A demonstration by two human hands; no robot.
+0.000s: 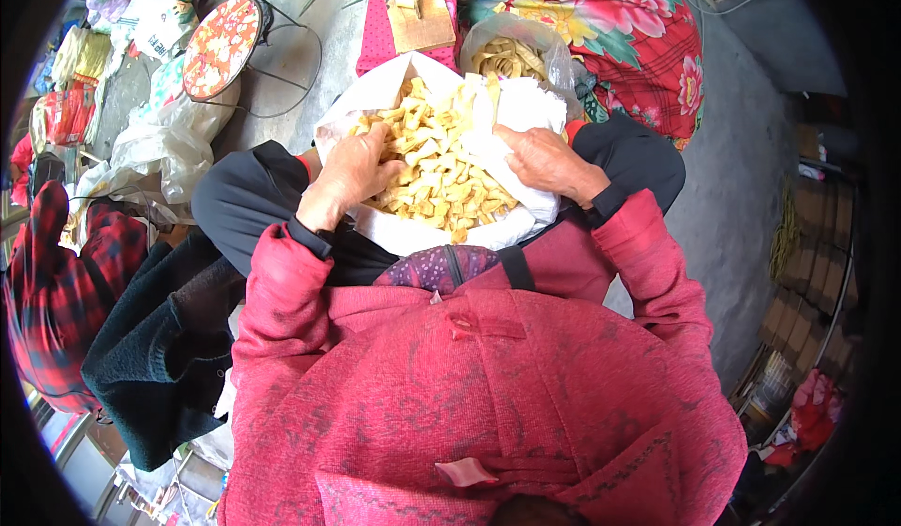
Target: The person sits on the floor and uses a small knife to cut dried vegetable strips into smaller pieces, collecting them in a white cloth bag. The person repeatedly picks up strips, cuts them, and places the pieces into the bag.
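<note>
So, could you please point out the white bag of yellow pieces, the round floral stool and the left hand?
white bag (pixel 526 108), head view, bare cloth at its right side.
round floral stool (pixel 221 47), head view, seat middle.
left hand (pixel 352 174), head view, back of hand.

Strips (pixel 441 174) in sack (pixel 526 104), stool (pixel 221 45) left

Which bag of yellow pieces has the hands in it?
The big white bag on the lap; the left hand digs inside. The smaller clear bag behind is untouched.

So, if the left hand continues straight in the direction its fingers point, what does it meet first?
Likely the heap of pale yellow pieces in the white bag; the left hand already touches them.
</note>
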